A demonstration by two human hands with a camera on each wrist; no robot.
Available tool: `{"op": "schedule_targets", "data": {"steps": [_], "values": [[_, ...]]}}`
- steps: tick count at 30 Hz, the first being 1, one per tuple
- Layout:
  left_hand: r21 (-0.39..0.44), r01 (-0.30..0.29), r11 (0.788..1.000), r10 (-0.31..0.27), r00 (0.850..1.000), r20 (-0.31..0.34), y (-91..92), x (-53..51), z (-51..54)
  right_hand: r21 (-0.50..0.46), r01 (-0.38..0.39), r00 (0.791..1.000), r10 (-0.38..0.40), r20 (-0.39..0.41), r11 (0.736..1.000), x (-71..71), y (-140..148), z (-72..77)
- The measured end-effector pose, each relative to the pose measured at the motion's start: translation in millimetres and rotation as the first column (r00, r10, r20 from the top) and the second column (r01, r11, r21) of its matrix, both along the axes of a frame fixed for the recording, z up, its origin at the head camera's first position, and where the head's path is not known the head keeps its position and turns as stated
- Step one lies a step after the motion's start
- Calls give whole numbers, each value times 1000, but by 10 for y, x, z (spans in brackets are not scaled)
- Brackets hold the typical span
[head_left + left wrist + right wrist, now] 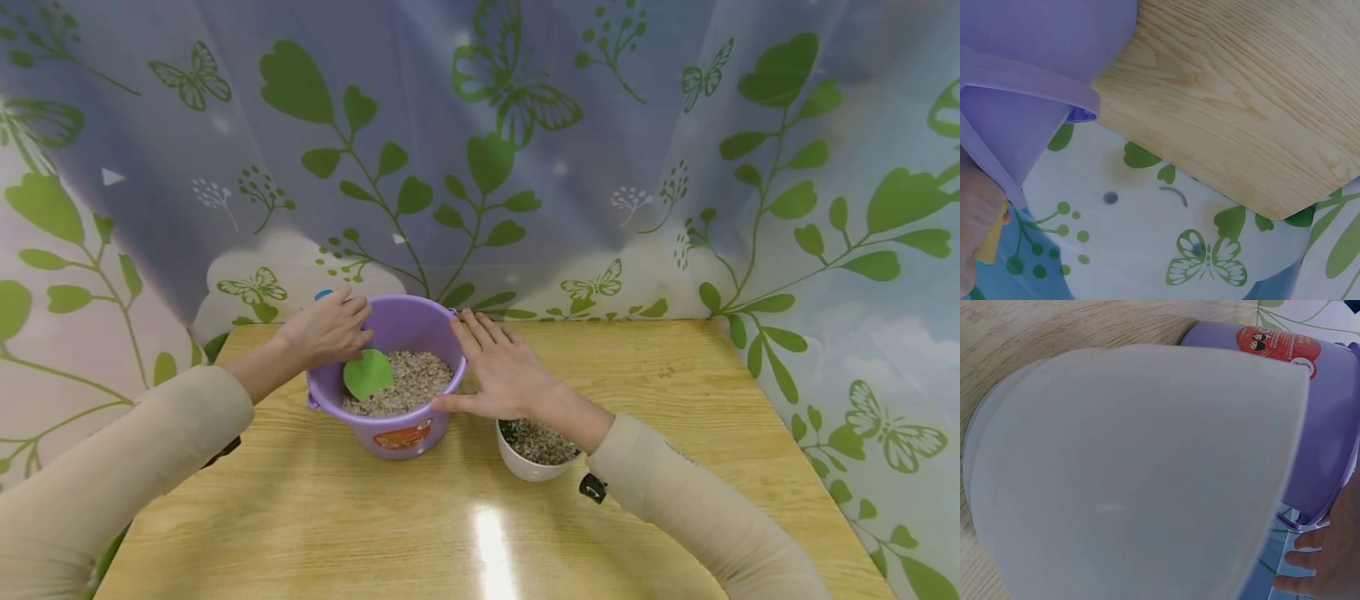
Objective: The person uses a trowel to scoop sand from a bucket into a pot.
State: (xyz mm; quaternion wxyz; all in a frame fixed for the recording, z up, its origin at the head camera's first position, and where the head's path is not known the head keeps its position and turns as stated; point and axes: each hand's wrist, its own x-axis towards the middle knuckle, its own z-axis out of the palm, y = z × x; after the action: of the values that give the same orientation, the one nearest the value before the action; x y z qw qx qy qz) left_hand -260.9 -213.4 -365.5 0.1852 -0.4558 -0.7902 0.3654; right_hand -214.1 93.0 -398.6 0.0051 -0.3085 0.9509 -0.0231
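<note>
My left hand (330,327) grips a toy shovel (367,375) over the left side of a purple bucket (401,321). The green blade sits against pale granules (422,383) inside; a yellow piece of its handle (990,244) shows beside the hand in the left wrist view. With fingers extended, my right hand (504,367) rests at the bucket's right rim, thumb toward its front. Under the right wrist stands a white pot (531,472) with darker, grainy material (543,442) in it. In the right wrist view the pot (1135,462) hides much of the bucket (1322,437).
Both containers stand on a light wooden table (637,392). Behind and at the sides hangs a curtain (420,250) with green leaves and butterflies, close to the table's back edge. A glare spot lies near the front.
</note>
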Motion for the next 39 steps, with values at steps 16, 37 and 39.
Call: {"op": "schedule_targets", "data": {"steps": [16,37,39], "values": [[51,-36,998,31,995,99,54,61,-56,-15,-12,1000,12,-10,1000,10,15,-12],[63,-82,995,71,984,162,63,46,-40,-18,-7,1000,7,-4,1000,-5,13,-17],[63,-83,995,72,984,164,60,47,-45,-18,-5,1000,5,0,1000,-3,10,-19]]}}
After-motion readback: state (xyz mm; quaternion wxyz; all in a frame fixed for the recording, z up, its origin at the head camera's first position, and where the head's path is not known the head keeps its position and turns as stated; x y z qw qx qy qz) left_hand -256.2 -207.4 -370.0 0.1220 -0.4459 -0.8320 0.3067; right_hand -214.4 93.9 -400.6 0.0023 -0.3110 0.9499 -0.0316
